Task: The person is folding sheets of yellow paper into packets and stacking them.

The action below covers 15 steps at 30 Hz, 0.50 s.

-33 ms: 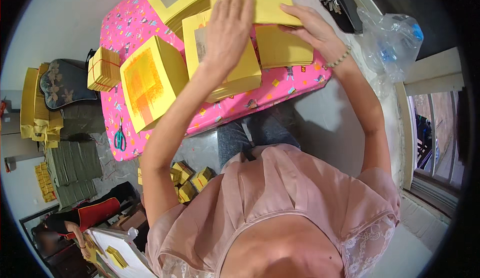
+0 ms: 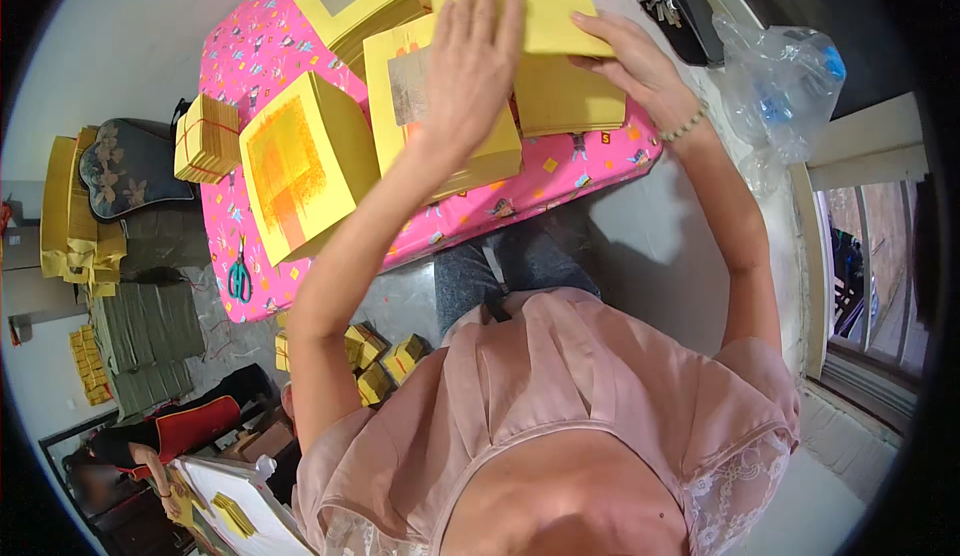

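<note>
A folded piece of yellow paper (image 2: 550, 18) lies at the far side of the table, above a stack of yellow paper (image 2: 568, 99). My left hand (image 2: 472, 76) rests flat on its left part, fingers stretched out and close together. At the right edge my right hand (image 2: 640, 68) grips the paper, thumb on top and fingers underneath. Just below my left hand stands another yellow paper stack (image 2: 400, 76) with a grey patch and orange marks on its top sheet. Part of that stack is hidden by my left hand and forearm.
The pink patterned table (image 2: 450, 221) also bears a stack with an orange print (image 2: 285, 166), a grey-patched stack (image 2: 385, 21), a tied bundle (image 2: 207, 141) and teal-handled scissors (image 2: 240, 276). A plastic bag (image 2: 785, 81) lies right, beside keys (image 2: 655, 1). A co-worker (image 2: 190, 431) is at lower left.
Both hands have shifted slightly to the right together with the yellow paper. My right hand keeps its grip, and my left hand stays flat on the paper.
</note>
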{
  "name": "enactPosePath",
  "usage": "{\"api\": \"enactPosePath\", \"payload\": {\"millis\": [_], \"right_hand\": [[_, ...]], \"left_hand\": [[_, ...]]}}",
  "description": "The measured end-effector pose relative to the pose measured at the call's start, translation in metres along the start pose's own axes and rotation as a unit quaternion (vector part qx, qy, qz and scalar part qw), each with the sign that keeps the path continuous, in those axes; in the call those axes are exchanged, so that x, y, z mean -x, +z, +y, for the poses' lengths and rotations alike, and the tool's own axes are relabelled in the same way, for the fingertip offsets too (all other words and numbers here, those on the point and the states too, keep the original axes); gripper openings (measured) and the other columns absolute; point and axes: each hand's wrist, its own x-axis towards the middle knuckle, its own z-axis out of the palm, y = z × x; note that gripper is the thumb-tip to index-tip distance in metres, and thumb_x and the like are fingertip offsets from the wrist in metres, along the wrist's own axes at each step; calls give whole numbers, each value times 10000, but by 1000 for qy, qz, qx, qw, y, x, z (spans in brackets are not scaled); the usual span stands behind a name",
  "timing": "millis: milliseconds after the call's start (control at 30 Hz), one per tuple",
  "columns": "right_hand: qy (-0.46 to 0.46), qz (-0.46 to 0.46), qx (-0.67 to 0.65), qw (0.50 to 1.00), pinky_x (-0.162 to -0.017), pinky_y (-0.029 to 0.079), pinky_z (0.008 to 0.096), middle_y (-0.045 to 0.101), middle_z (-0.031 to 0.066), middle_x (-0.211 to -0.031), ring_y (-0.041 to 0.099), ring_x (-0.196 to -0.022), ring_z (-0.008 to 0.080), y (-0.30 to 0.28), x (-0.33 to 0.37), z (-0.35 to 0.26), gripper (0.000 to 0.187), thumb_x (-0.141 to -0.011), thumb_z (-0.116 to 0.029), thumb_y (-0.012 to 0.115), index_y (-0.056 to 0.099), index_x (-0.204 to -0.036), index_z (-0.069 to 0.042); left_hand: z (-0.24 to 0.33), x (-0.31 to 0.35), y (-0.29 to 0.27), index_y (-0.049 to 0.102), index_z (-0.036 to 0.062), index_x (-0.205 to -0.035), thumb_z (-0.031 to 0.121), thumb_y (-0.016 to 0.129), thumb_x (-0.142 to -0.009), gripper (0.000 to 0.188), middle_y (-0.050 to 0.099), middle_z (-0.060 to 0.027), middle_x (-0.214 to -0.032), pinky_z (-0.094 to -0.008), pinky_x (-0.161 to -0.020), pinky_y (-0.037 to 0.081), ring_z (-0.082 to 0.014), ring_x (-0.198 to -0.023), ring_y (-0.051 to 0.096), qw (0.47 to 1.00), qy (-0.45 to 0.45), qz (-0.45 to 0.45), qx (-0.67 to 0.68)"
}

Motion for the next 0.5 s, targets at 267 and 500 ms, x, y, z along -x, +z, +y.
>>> {"api": "enactPosePath", "payload": {"millis": [267, 500], "right_hand": [[-89, 71, -28, 993, -961, 506, 319, 646, 123, -1220, 643, -1093, 173, -66, 30, 41, 356, -996, -150, 584, 530, -1295, 36], [-77, 83, 86, 990, -911, 509, 307, 669, 119, -1177, 654, -1046, 167, -83, 6, 117, 335, -995, -135, 578, 526, -1279, 35]], "left_hand": [[134, 92, 48, 438, 1, -1407, 207, 672, -845, 643, 442, -264, -1379, -526, -1054, 390, -450, -1283, 437, 956, -6, -84, 281], [134, 105, 104, 423, -40, -1400, 405, 664, -874, 730, 461, -253, -1291, -529, -1073, 353, -436, -1235, 431, 948, -119, -170, 242]]}}
